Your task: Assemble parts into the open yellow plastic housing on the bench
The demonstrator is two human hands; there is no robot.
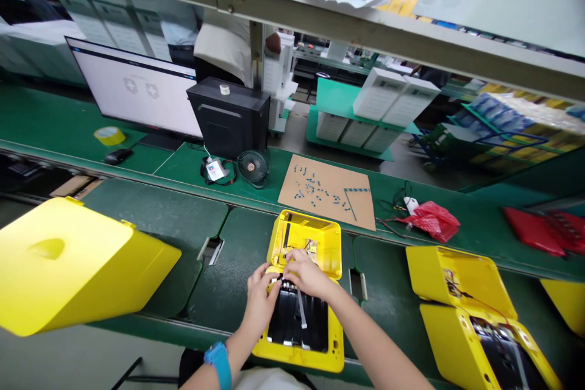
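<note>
An open yellow plastic case lies on the green bench in front of me, its lid half (305,244) at the far side and its base half (299,356) nearest me, with a black interior. My left hand (260,298) pinches a small dark connector (280,281) at the join of the halves. My right hand (307,273) rests just beyond it, over the lid's wires, and its fingers hide what they touch. A pale ribbon cable (301,311) runs down into the black interior. A blue wristband (219,362) circles my left wrist.
Another open yellow case (461,283) lies to the right, and a large yellow cover (68,262) lies to the left. Beyond stand a cardboard sheet (326,192) scattered with small metal parts, a small fan (252,167), a red bag (432,220) and a computer monitor (134,88).
</note>
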